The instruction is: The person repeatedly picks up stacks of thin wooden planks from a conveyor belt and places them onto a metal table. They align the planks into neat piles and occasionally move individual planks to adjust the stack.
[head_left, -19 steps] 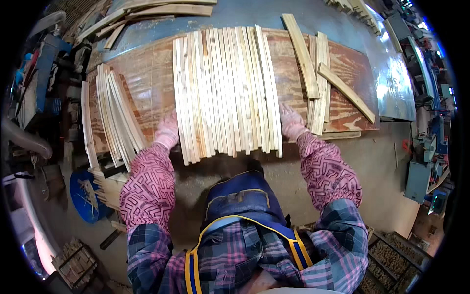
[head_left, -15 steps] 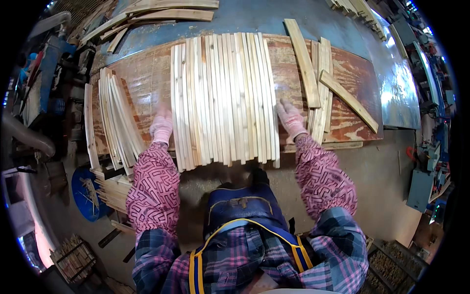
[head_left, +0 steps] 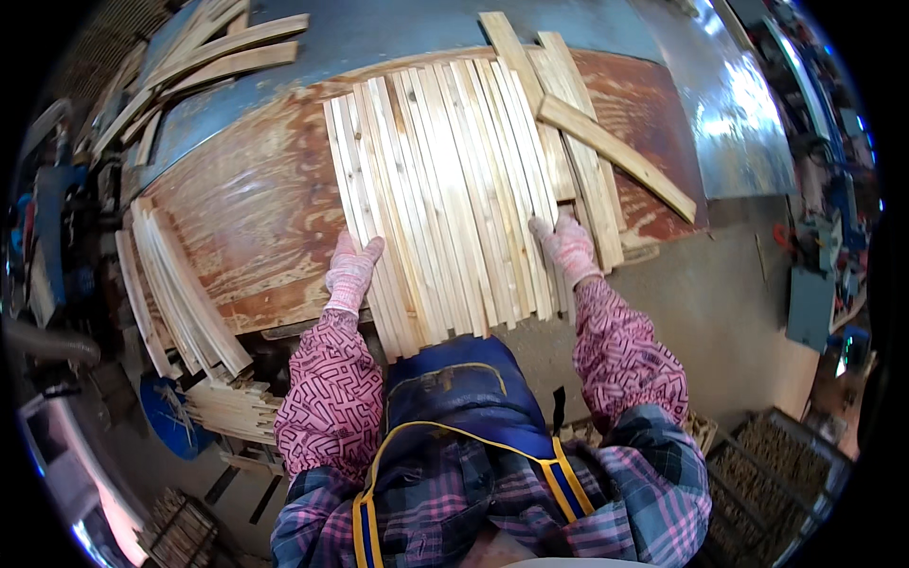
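Note:
A broad row of pale wooden strips (head_left: 445, 189) lies side by side on a worn reddish-brown board, its near ends jutting over the front edge. My left hand (head_left: 350, 272), in a pinkish work glove, grips the row's left edge with the thumb over the outer strips. At the opposite edge, my gloved right hand (head_left: 571, 250) holds the row the same way, thumb on top. The fingertips of both hands are partly hidden along the outer sides. Just right of the row lie loose boards (head_left: 587, 142), with one shorter board (head_left: 620, 156) slanting across them.
A smaller bundle of strips (head_left: 180, 284) leans at the board's left end. More boards (head_left: 227, 62) are piled on the blue metal surface (head_left: 379, 33) at the far left. A blue tub (head_left: 175, 421) with scraps stands lower left, and a crate (head_left: 776, 473) sits lower right.
The row has shifted right, close against the loose boards, and now sits slightly turned. Both my hands have closed on its edges, thumbs on top. The whole view has turned a little.

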A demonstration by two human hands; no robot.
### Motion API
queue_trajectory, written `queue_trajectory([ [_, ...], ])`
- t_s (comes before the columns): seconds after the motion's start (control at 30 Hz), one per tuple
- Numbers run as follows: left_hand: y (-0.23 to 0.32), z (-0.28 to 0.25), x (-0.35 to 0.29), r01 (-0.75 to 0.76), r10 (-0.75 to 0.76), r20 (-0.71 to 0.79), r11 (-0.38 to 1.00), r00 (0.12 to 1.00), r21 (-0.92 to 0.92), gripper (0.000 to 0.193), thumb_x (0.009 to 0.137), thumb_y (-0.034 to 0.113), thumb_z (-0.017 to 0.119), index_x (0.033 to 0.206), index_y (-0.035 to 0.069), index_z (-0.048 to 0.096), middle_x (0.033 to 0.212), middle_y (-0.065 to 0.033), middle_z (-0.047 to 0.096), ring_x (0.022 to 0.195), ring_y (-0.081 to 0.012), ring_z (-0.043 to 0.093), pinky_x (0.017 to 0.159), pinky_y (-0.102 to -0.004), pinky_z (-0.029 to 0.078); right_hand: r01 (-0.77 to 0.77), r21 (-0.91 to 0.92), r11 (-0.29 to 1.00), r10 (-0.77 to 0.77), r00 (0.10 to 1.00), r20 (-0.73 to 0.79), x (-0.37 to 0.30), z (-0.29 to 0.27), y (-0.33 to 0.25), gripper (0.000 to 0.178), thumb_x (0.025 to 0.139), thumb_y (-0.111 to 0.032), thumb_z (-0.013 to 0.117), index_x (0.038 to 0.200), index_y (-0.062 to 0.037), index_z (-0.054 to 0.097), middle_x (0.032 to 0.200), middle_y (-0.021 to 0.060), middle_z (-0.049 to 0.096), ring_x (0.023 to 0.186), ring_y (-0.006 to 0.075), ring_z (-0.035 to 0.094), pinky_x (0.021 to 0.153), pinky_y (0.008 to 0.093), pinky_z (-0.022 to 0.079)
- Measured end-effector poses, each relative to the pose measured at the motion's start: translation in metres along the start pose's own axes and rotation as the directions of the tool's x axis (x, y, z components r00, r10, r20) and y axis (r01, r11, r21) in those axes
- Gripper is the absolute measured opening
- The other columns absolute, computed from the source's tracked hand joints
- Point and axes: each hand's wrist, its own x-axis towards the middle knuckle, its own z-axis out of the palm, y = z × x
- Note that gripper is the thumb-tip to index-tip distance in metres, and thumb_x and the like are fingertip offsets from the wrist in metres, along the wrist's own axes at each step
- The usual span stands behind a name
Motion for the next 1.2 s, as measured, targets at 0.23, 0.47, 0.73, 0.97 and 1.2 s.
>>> queue_trajectory([
  [0.23, 0.017, 0.029, 0.010, -0.157, 0.154, 0.030, 0.983, 0.988, 0.096, 0.073, 0.082, 0.034, 0.074, 0.142, 0.007, 0.042, 0.129, -0.0199, 0.060, 0.118, -0.0347, 0.059, 0.103, -0.0407, 0.043, 0.144, 0.546, 0.825, -0.074, 0.986, -0.149, -0.005, 0.014, 0.097, 0.060, 0.086, -0.042, 0.070, 0.135, -0.0092, 0.055, 0.118, 0.0178, 0.067, 0.112, 0.0295, 0.063, 0.097, 0.0370, 0.048],
  [0.47, -0.050, 0.070, -0.135, -0.329, 0.393, 0.613, 0.918, 0.685, -0.220, 0.039, 0.094, 0.029, 0.066, 0.128, 0.012, 0.063, 0.127, -0.0095, 0.065, 0.118, -0.0198, 0.061, 0.099, -0.0297, 0.050, -0.391, 0.594, 0.703, 0.225, 0.915, 0.336, -0.176, 0.075, 0.112, 0.039, 0.094, -0.031, 0.067, 0.125, -0.0074, 0.058, 0.084, 0.0009, 0.068, 0.064, 0.0107, 0.061, 0.053, 0.0262, 0.049],
  [0.73, -0.077, 0.160, -0.144, 0.355, -0.282, 0.798, 0.930, 0.533, 0.092, 0.061, 0.092, 0.035, 0.066, 0.140, 0.003, 0.047, 0.104, -0.0095, 0.067, 0.090, -0.0219, 0.066, 0.078, -0.0326, 0.054, -0.152, 0.833, -0.531, 0.252, 0.911, 0.327, -0.149, 0.100, 0.042, 0.032, 0.093, -0.027, 0.066, 0.118, -0.0108, 0.054, 0.099, 0.0048, 0.062, 0.070, 0.0177, 0.060, 0.045, 0.0278, 0.048],
  [0.97, -0.069, 0.124, -0.156, 0.678, -0.206, 0.827, 0.689, 0.523, -0.257, 0.052, 0.095, 0.038, 0.061, 0.133, 0.004, 0.052, 0.124, -0.0146, 0.062, 0.113, -0.0322, 0.062, 0.086, -0.0471, 0.053, -0.193, 0.805, -0.560, 0.261, 0.882, 0.393, -0.155, 0.120, 0.085, 0.044, 0.084, -0.048, 0.074, 0.109, -0.0163, 0.054, 0.074, -0.0001, 0.060, 0.056, 0.0115, 0.057, 0.046, 0.0257, 0.050],
  [1.2, -0.081, 0.153, -0.151, 0.785, 0.010, 0.849, 0.377, 0.528, -0.492, 0.049, 0.098, 0.028, 0.056, 0.134, -0.004, 0.044, 0.124, -0.0213, 0.056, 0.104, -0.0325, 0.060, 0.088, -0.0441, 0.052, -0.243, 0.830, -0.503, 0.287, 0.858, 0.425, -0.157, 0.117, 0.084, 0.044, 0.081, -0.049, 0.077, 0.105, -0.0179, 0.058, 0.081, -0.0013, 0.060, 0.062, 0.0124, 0.058, 0.047, 0.0277, 0.048],
])
